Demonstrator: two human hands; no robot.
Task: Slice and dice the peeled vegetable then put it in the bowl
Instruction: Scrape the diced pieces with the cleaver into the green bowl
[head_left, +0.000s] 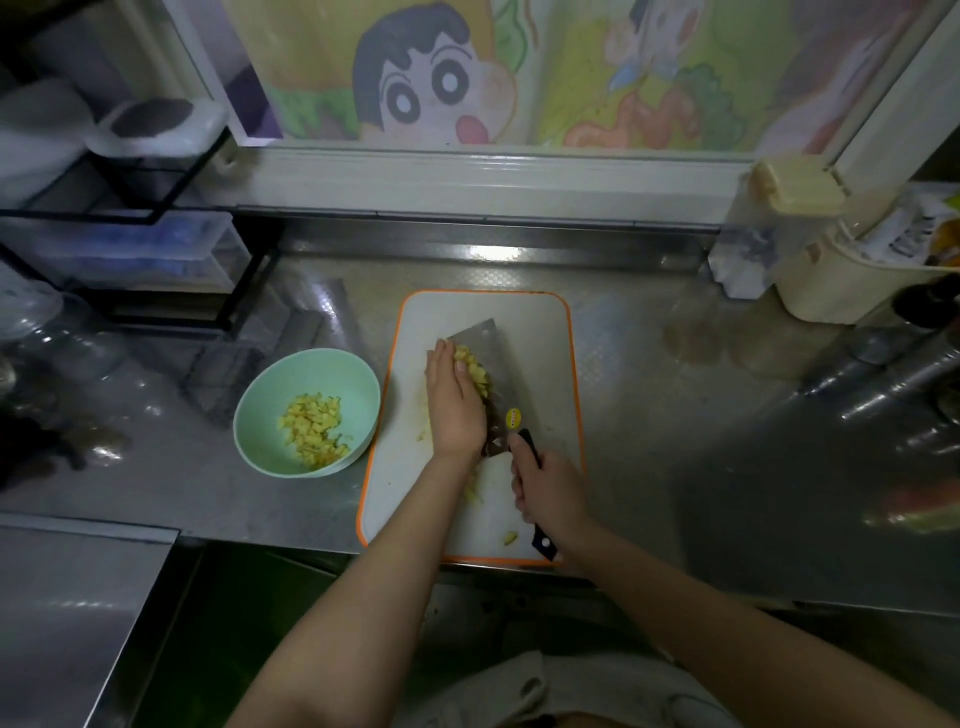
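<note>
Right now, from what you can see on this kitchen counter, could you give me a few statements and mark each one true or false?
1. The right hand grips the cleaver by its handle. True.
2. The bowl is empty. False: it holds yellow diced pieces.
3. The left hand presses a heap of dice against the cleaver's blade with straight fingers. True.
4. The bowl stands to the right of the cutting board. False: it stands to the board's left, on the steel counter.
5. The cutting board has a blue rim. False: the rim is orange.
</note>
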